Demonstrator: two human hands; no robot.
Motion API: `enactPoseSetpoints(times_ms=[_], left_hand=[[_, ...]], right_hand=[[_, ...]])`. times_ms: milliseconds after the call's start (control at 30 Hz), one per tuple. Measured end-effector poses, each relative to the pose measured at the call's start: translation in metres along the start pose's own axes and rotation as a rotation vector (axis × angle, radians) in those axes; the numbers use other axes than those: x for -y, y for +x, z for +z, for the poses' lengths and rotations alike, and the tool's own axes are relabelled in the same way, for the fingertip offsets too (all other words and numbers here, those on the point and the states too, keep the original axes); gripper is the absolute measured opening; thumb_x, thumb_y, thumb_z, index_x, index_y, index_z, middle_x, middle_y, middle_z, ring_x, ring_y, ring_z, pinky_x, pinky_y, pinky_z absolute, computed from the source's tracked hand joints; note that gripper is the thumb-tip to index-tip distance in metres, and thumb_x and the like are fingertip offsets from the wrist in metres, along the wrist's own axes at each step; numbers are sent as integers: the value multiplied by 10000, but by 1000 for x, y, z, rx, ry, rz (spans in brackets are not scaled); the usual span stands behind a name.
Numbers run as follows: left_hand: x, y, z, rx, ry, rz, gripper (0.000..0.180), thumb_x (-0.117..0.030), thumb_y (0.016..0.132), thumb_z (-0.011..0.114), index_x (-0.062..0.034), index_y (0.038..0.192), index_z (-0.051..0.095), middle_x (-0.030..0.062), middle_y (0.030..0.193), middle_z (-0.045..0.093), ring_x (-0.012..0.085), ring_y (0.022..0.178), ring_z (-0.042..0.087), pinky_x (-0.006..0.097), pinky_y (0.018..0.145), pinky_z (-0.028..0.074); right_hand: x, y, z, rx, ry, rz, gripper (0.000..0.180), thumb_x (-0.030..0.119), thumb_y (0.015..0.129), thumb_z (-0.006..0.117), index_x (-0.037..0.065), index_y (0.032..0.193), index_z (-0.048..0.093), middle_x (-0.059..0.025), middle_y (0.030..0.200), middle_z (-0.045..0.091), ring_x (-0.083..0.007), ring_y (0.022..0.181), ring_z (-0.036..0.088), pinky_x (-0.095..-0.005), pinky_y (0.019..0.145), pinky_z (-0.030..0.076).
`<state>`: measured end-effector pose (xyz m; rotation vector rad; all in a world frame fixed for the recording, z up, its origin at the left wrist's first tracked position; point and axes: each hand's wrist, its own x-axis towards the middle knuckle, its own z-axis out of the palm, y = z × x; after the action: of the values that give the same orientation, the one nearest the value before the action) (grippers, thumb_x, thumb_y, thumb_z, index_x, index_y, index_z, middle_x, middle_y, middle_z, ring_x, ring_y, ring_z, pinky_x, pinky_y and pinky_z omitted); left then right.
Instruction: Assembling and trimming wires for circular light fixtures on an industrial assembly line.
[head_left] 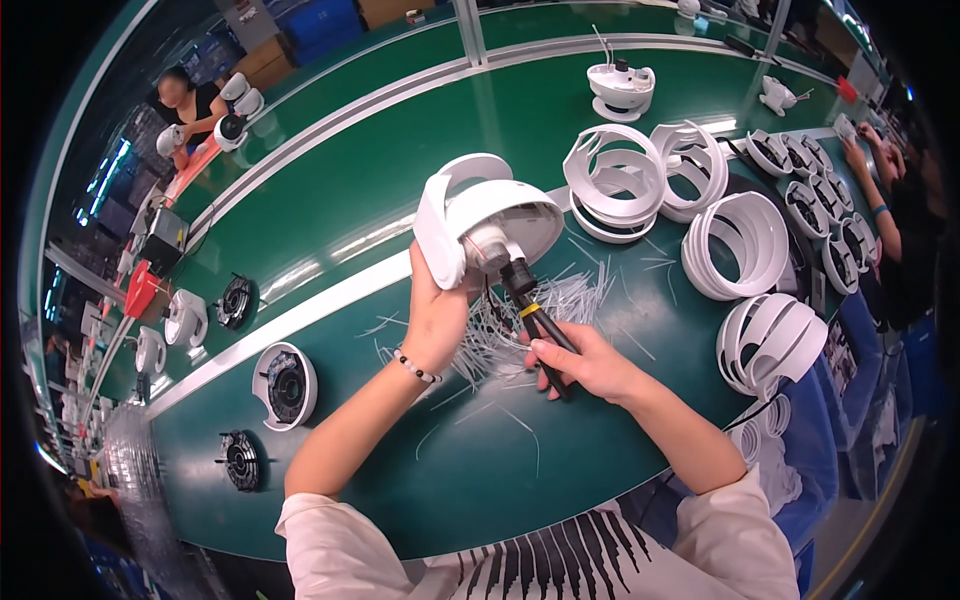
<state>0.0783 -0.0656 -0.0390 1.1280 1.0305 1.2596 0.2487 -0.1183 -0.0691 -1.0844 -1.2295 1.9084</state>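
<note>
My left hand (437,312) is closed around the underside of a white rounded plastic housing (440,222), which looks like a security camera body. It is tilted so that its open side, with inner parts and dark wires, faces me. My right hand (595,365) grips cutting pliers (545,328) with black handles and a yellow band. Their head reaches up to the wires and a black part under the housing; the jaws are too hidden to make out. Beneath both hands lies a heap of thin white plastic strips (590,295), like cable tie ends, on the green table (480,510).
Stacked white rings (735,245) and curved covers (770,345) stand to the right, beyond them several white-and-black units (840,265). A round housing (285,387) and a black disc (240,460) lie left. A conveyor (350,180) runs behind. Co-workers sit far left and right.
</note>
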Motion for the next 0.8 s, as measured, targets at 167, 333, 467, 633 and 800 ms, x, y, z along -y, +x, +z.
enactPoseSetpoints(times_ms=[167,333,467,633,800], left_hand=[[-4,6,0,-77,-86,-135,431,34,807,354,-123,1202,287,100,1148,411,227,1031,465,406,823,453],[-5,7,0,27,-71,-140,395,-3,826,370,-68,1183,215,128,1153,392,221,1027,484,347,783,491],[1,14,-2,40,-120,-231,440,-2,808,362,-53,1217,208,136,1196,371,254,1067,453,379,824,476],[7,14,-6,59,-140,-255,438,6,801,360,-46,1216,229,135,1196,378,256,1070,450,395,839,465],[1,12,-2,67,-131,-258,445,9,798,360,-46,1217,220,139,1195,374,254,1060,457,393,834,468]], right_hand=[[0,2,-4,85,75,48,381,346,829,533,27,1025,466,-59,918,516,-120,736,540,-251,577,468],[0,5,-7,106,73,73,407,354,830,522,18,1049,451,-64,937,509,-131,746,544,-268,601,476],[4,4,-9,48,69,79,381,328,822,542,18,1029,460,-41,854,509,-115,658,539,-248,547,465],[4,4,-10,73,-17,116,399,273,838,513,15,1128,424,-55,879,532,-137,698,562,-255,581,478],[6,1,-7,76,-56,118,401,275,837,518,24,1134,421,-57,902,536,-134,722,561,-253,587,470]])
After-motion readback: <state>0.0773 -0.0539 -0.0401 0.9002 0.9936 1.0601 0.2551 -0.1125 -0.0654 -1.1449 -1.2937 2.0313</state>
